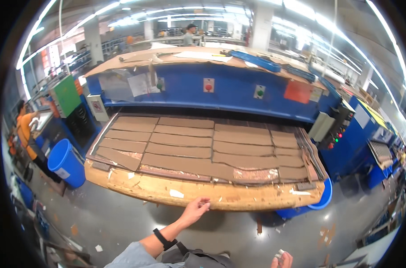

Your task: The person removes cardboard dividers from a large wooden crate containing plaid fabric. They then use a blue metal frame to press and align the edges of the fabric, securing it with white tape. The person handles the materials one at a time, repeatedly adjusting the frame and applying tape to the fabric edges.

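My left hand (197,211), with a black band at the wrist, is at the front edge of a wooden board (238,196). Its fingers are loosely bent and apart, with nothing visible in them. At the bottom edge of the view, my right hand (284,261) is partly cut off. Its fingers are drawn together, and something small and white shows at the fingertips, too small to name. Rows of brown rectangular pieces (180,138) lie on the board, separated by dark lines. Reddish speckled patches (252,174) show along the near row.
Behind the board stands a long blue machine (180,85) with push buttons and a control box (334,129) at its right. Blue bins stand left (68,163) and under the right corner (321,201). White scraps (176,194) lie along the board's edge. A person in orange (26,129) stands far left.
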Demonstrator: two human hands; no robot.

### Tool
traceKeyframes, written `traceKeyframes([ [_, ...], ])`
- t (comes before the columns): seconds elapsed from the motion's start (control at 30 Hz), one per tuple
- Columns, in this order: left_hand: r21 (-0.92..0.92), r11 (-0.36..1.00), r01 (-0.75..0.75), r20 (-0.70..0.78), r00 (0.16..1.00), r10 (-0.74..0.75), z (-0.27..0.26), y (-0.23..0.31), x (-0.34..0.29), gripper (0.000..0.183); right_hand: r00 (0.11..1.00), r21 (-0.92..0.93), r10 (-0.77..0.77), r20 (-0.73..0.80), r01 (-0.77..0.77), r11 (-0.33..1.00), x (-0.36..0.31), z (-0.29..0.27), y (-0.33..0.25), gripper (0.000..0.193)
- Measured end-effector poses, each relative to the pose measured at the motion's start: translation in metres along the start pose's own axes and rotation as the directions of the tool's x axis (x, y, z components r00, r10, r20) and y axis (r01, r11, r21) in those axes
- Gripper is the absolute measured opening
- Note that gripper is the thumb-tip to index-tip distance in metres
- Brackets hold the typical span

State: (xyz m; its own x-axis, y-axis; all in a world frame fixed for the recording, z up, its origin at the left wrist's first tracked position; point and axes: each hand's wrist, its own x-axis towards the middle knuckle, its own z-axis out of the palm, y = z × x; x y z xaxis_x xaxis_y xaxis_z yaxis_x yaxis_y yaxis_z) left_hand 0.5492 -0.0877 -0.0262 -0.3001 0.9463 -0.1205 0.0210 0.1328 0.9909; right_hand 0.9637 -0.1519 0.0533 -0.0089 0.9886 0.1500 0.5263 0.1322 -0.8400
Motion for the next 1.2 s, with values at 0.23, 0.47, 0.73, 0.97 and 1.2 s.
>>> traceKeyframes([
  [0.23,0.205,0.979,0.008,-0.372,0.926,0.070,-0.035,0.002,0.006,0.027,0.956,0.051,-0.216,0.196,0.210,0.976,0.168,0.038,0.006,0.033],
  [0.47,0.522,0.850,0.065,-0.529,0.806,0.263,-0.049,0.029,0.006,0.021,0.886,0.101,-0.291,0.360,0.273,0.957,0.302,0.076,-0.042,0.032],
  [0.73,0.526,0.831,0.181,-0.714,0.625,0.316,-0.077,0.024,-0.035,0.016,0.714,0.234,-0.510,0.480,0.456,0.858,0.351,0.153,-0.084,0.025],
  [0.97,0.526,0.832,0.173,-0.741,0.573,0.350,-0.152,0.007,-0.039,0.013,0.597,0.223,-0.575,0.559,0.560,0.798,0.331,0.225,-0.159,0.024],
  [1.2,0.543,0.834,0.102,-0.621,0.717,0.317,-0.231,-0.017,-0.016,0.013,0.505,0.119,-0.703,0.500,0.764,0.634,0.336,0.268,-0.288,0.021],
])
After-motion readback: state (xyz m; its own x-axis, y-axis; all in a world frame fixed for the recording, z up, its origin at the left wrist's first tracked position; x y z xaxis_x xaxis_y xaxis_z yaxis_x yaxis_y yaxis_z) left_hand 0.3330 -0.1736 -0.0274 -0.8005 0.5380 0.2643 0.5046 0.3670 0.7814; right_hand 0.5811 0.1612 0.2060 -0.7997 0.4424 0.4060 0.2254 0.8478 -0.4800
